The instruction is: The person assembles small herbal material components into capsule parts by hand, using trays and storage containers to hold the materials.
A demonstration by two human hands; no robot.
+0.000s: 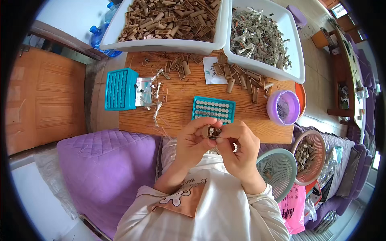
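Note:
Near the table's front edge, my left hand (189, 146) pinches a small brown plastic casing (208, 131) between thumb and fingers. Its open side shows shiny metal bits inside. My right hand (243, 150) is closed at the casing's right end, thumb and fingertips pressed on it; whether they also hold a smaller part cannot be made out. Just beyond both hands lies a teal tray (233, 105) with rows of small round silvery-white pieces. More brown casings (231, 72) are scattered at the far side of the wooden table (181, 108).
At the back stand a white bin of brown casings (209, 47) and a white bin of silvery wired parts (299, 66). A stack of teal trays (120, 90) is on the left, beside a bundle of wires (157, 108). A purple tub (271, 106) and two baskets (277, 154) stand right.

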